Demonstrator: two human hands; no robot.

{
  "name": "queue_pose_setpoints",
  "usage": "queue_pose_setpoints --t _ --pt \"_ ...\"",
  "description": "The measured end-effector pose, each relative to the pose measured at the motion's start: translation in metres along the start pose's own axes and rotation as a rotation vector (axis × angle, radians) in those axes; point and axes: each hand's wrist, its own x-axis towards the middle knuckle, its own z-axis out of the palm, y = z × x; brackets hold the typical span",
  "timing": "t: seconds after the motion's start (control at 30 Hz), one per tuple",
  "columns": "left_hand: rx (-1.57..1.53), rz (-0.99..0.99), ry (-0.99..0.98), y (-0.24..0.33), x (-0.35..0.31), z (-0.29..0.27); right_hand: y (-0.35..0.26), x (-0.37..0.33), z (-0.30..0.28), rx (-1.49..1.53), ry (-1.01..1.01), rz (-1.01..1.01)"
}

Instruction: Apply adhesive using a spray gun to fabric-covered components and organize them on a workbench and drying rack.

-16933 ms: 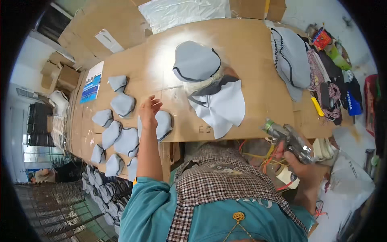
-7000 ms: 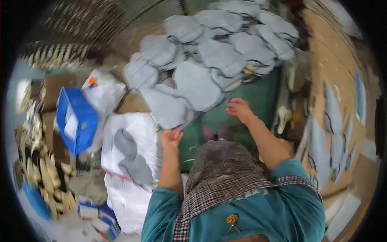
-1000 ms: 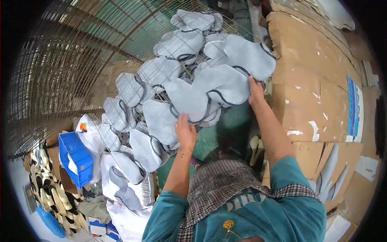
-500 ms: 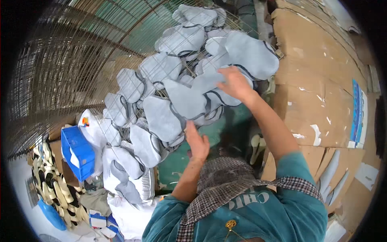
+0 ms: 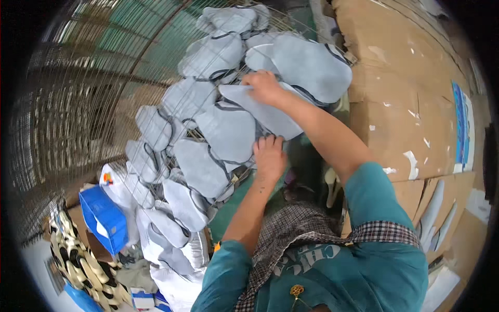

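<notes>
Flat grey insole-shaped pieces with dark curved bands lie in overlapping rows on a wire rack. My right hand (image 5: 264, 87) has its fingers bent round the upper left end of one grey insole (image 5: 275, 112), which lies slanted across the pile. Lower down, my left hand (image 5: 270, 156) has its fingers curled at that insole's lower left edge, beside another grey insole (image 5: 228, 132). Its fingertips are partly hidden. A large grey insole (image 5: 312, 67) lies just beyond my right forearm.
Cardboard sheets (image 5: 400, 114) stand along the right. At the left are a wire mesh (image 5: 78, 99), a blue bin (image 5: 104, 218) and white sacks (image 5: 176, 283). Cream and black shoe-shaped pieces (image 5: 83, 260) are heaped at the lower left.
My right hand has moved left and closed on the grey insole, which now lies more slanted. My left hand has moved up and right to its lower edge. The view has shifted slightly.
</notes>
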Motion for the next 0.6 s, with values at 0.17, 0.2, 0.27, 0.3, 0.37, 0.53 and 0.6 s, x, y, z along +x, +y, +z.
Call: queue_pose_setpoints --t 0.17,0.2,0.27,0.3,0.37,0.53,0.6 --pt "-0.213 -0.102 0.153 0.000 -0.003 0.004 0.007 0.011 -0.013 0.219 -0.132 0.098" --pt "-0.274 -0.150 0.151 -0.002 -0.004 0.005 0.012 0.008 -0.022 0.355 -0.054 0.051" --pt "-0.365 -0.221 0.157 -0.007 -0.003 0.007 0.023 -0.007 -0.047 0.429 0.172 -0.051" --pt "-0.412 -0.197 0.198 -0.012 -0.002 0.010 0.034 -0.024 -0.064 0.429 0.284 -0.056" --pt "-0.466 -0.264 0.200 -0.021 -0.007 0.013 0.048 -0.076 -0.090 0.521 0.403 0.068" --pt "-0.442 -0.346 0.155 -0.043 0.000 -0.002 0.097 -0.278 -0.164 0.436 0.766 0.398" --pt "-0.433 -0.244 0.228 -0.046 0.002 -0.008 0.109 -0.380 -0.184 0.278 0.918 0.683"
